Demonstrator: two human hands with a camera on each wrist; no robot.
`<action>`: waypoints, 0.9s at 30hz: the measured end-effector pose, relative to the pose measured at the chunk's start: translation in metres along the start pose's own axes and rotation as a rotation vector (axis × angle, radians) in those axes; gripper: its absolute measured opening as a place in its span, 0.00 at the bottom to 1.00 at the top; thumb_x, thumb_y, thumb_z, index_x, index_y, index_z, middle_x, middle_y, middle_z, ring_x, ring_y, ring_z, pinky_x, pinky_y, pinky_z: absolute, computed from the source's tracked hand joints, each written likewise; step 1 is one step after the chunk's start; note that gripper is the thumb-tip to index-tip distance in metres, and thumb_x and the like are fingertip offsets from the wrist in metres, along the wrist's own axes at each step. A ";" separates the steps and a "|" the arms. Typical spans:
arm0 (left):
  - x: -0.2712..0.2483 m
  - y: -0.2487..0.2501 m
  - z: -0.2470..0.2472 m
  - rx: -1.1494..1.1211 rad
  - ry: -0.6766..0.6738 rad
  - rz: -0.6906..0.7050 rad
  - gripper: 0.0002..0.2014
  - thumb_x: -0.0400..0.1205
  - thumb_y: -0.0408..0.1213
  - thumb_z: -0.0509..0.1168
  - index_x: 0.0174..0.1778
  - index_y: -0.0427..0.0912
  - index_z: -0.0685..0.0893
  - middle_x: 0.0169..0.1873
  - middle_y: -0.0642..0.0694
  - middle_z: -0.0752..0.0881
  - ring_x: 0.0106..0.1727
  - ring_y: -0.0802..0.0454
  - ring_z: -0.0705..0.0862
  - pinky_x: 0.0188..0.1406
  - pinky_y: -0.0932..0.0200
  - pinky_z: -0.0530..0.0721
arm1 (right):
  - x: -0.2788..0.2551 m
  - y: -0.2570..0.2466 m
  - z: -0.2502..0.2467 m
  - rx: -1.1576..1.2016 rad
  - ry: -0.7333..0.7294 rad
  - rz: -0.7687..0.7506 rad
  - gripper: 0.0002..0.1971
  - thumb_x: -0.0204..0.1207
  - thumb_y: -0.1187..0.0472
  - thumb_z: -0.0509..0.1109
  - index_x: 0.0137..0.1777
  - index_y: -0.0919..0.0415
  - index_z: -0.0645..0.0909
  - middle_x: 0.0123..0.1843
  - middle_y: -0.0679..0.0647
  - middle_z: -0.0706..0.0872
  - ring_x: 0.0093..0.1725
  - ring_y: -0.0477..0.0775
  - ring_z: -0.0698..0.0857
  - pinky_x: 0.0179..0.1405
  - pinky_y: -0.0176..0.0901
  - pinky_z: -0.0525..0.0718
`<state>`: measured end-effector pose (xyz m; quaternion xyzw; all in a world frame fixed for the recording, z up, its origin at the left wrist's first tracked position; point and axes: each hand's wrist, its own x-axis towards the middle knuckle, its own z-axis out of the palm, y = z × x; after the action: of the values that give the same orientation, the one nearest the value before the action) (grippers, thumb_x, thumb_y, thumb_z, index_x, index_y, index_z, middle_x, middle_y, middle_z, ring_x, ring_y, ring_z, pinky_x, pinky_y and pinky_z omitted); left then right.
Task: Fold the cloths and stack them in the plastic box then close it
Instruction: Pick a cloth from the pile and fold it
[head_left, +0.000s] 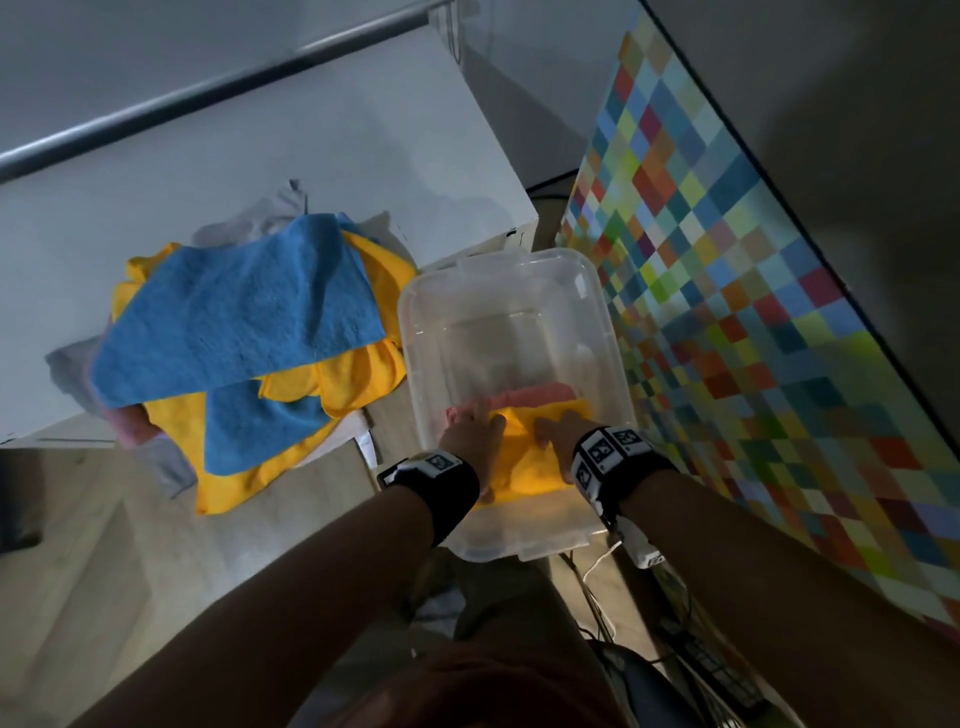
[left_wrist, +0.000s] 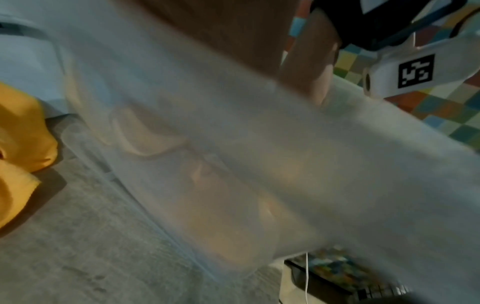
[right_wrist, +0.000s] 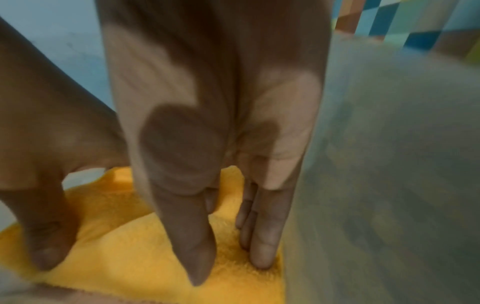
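- I am at the stacking step: both my hands are down inside the clear plastic storage box (head_left: 511, 322), which stands on the floor beside the low white table (head_left: 218, 171).
- My right hand (head_left: 563, 434) lies flat on the folded yellow fleece cloth (head_left: 524, 457) in the box; the right wrist view shows my fingers (right_wrist: 263, 242) straight and pressing into the pile, close to the box wall, gripping nothing.
- My left hand (head_left: 475, 428) rests on the same cloth at its left edge. Whether its fingers lie flat or tuck under the edge I cannot tell; the left wrist view shows only blurred plastic.
- A rolled pink cloth (head_left: 524, 397) lies in the box just beyond the yellow one, touching it.
- On the table the blue towelling cloth (head_left: 234, 317) lies unfolded over crumpled yellow cloths (head_left: 363, 374) and grey ones.
- Next, I judge, I should lift both hands clear and take the blue cloth to fold; the lid, which I do not see, comes last.
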<state>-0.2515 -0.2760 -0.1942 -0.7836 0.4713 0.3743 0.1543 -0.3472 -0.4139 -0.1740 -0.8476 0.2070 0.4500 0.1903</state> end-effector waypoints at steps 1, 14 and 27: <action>0.003 0.001 0.003 0.013 0.004 -0.023 0.53 0.64 0.47 0.83 0.80 0.39 0.59 0.80 0.33 0.54 0.78 0.26 0.61 0.72 0.39 0.72 | 0.003 -0.001 0.000 0.000 -0.009 0.005 0.26 0.84 0.63 0.62 0.82 0.54 0.63 0.78 0.64 0.68 0.73 0.68 0.76 0.64 0.53 0.77; 0.021 -0.002 0.003 0.145 0.048 -0.064 0.42 0.76 0.45 0.72 0.81 0.37 0.58 0.76 0.37 0.62 0.74 0.36 0.65 0.66 0.45 0.72 | 0.014 -0.011 -0.009 0.005 -0.045 0.038 0.27 0.82 0.63 0.62 0.80 0.58 0.64 0.76 0.63 0.75 0.71 0.64 0.77 0.61 0.56 0.80; 0.034 0.002 0.026 -0.107 0.025 -0.096 0.20 0.87 0.28 0.47 0.75 0.25 0.64 0.68 0.30 0.75 0.65 0.31 0.80 0.48 0.45 0.78 | 0.055 -0.004 0.025 0.047 -0.006 0.070 0.36 0.79 0.57 0.67 0.84 0.49 0.53 0.82 0.65 0.61 0.79 0.72 0.68 0.72 0.68 0.75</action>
<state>-0.2555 -0.2829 -0.2366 -0.8169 0.4146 0.3813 0.1241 -0.3341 -0.4073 -0.2330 -0.8339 0.2464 0.4538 0.1950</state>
